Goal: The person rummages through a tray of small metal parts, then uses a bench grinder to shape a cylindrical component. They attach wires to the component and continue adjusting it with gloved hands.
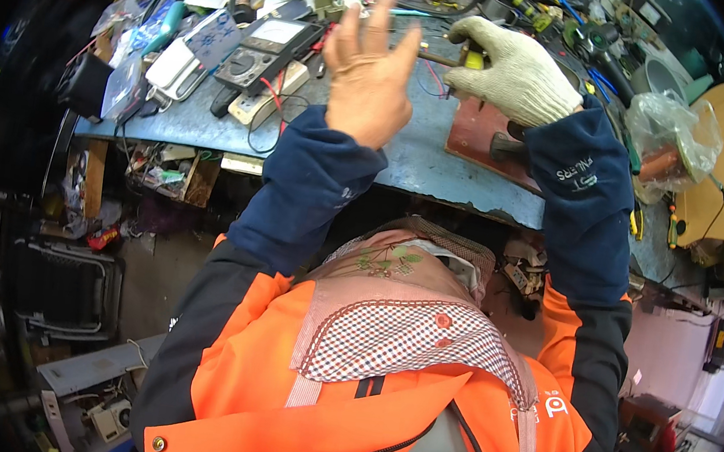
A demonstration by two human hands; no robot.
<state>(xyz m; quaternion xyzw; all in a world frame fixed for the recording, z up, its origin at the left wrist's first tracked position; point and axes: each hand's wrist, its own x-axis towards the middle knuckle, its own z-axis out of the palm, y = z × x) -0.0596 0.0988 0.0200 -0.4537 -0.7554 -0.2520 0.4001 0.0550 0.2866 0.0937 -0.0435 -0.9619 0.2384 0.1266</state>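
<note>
My bare left hand [366,85] is raised over the blue worktop [413,156] with its fingers apart and nothing in it. To its right, my right hand [515,74] wears a white knitted glove. The gloved fingers curl round a thin rod-shaped tool [437,58] with a yellow part [475,60], and the rod points toward my left hand. Its exact kind cannot be made out. Below the glove lies a reddish-brown board [487,142] with a dark metal piece [508,147] on it. Thin red and blue wires [433,76] lie between the hands.
Left of my hands are an analog multimeter [265,53], a white power strip [268,97] and a white case [177,70]. Tools and cables crowd the back. At the right sit a clear plastic bag [675,140] and a metal pot [657,79]. The worktop's front edge [470,206] runs before me.
</note>
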